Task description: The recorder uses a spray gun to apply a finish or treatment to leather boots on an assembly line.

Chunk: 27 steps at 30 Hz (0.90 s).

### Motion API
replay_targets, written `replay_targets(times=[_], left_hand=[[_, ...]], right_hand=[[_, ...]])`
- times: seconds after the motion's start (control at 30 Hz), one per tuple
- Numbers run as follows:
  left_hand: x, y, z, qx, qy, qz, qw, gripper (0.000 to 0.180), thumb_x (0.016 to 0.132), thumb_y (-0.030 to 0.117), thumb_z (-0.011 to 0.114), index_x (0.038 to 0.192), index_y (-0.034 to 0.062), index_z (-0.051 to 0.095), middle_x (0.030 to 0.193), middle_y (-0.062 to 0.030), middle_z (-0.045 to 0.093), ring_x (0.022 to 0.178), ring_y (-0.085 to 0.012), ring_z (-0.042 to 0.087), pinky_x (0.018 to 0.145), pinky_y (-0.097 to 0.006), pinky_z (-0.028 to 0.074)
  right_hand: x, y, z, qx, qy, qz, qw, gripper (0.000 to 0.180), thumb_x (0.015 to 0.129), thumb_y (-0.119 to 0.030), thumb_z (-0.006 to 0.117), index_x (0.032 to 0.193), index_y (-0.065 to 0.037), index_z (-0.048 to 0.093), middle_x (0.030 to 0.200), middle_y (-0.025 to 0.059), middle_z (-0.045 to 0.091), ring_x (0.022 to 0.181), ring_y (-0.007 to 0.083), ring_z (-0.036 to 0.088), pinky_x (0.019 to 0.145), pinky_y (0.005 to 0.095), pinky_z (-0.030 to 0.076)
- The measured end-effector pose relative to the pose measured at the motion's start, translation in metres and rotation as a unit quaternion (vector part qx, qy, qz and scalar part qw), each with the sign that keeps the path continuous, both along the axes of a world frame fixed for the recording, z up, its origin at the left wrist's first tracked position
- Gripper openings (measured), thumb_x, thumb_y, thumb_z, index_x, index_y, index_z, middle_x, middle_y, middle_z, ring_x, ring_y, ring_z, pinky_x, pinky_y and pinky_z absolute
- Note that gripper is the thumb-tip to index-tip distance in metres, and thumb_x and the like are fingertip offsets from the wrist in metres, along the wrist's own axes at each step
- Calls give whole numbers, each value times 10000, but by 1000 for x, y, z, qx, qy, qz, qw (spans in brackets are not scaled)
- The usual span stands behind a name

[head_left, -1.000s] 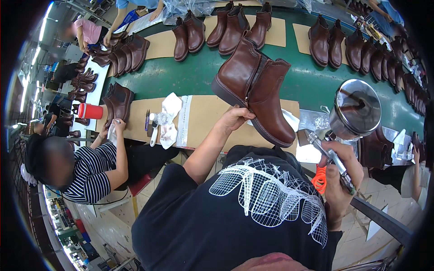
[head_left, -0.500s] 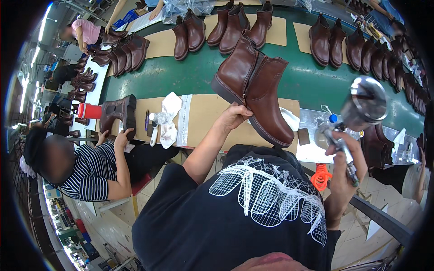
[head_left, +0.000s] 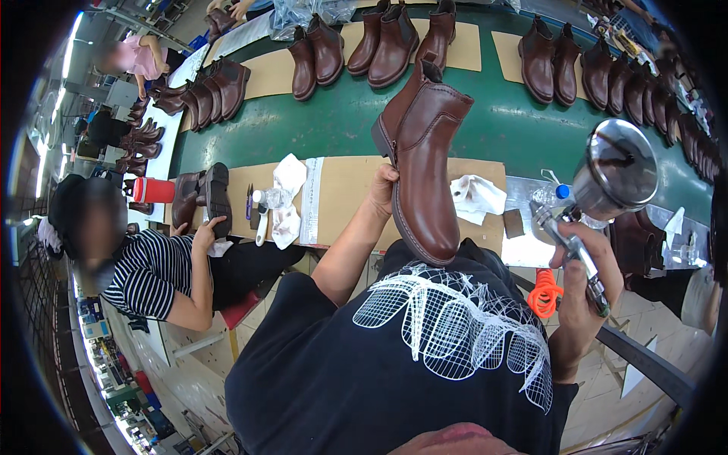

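Note:
A brown leather ankle boot (head_left: 431,163) hangs upright over the near edge of the bench, toe toward me. My left hand (head_left: 383,191) is closed on its sole and heel side, thumb showing at the edge. In my right hand (head_left: 588,269) is a metal spray gun (head_left: 565,241) with a round silver cup (head_left: 618,167) on top; my fingers wrap its handle. The gun's nozzle faces left toward the boot, with a gap between them. An orange coiled hose (head_left: 544,294) hangs below my right hand.
Brown boots (head_left: 393,45) stand in rows along the far side of the green bench (head_left: 303,133). White cloths (head_left: 476,196) lie on cardboard, beside a capped plastic bottle (head_left: 271,199). At left, a co-worker in stripes (head_left: 155,277) holds another boot (head_left: 216,197) near a red cup (head_left: 153,189).
The boot has turned in my left hand, so its front faces me more and its toe has swung left. The spray gun has shifted slightly right, and the co-worker's boot has turned.

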<state>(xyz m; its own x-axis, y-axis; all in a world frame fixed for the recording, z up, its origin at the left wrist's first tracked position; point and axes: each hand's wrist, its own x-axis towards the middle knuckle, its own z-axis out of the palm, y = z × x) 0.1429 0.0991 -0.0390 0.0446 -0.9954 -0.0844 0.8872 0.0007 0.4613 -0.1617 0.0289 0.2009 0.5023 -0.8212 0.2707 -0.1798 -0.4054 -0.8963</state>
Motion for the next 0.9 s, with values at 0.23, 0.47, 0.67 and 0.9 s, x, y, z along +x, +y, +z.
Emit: replay_targets(times=[0.23,0.47,0.67,0.9], left_hand=[[-29,2,48,60,19,50,997,1017,798,569,641,1470,-106,285,923,-146,603,748,-232,623,662,-294,521],[-52,8,-2,-113,443,-190,869,720,1014,38,393,1530,-54,-102,727,-102,527,494,-183,520,478,-297,408],[-60,10,9,-138,457,-247,843,672,1063,88,312,1509,-50,-171,718,-163,548,520,-228,559,421,-305,404],[-68,7,9,-191,462,-265,825,701,1068,192,352,1486,-142,-100,606,-128,511,447,-189,536,362,-279,387]], right_hand=[[2,1,-4,-7,-25,47,999,467,901,-430,647,1058,8,684,712,64,657,739,147,588,781,345,408],[-1,0,-6,1,-18,22,1000,336,921,-235,620,1100,45,668,910,94,648,792,145,612,718,281,460],[6,-4,-4,-20,-25,43,999,324,926,-237,633,1087,43,669,895,91,646,764,134,602,682,266,449],[4,-1,0,-39,-7,50,998,347,916,-284,669,1061,31,677,940,98,684,784,164,590,733,292,446]])
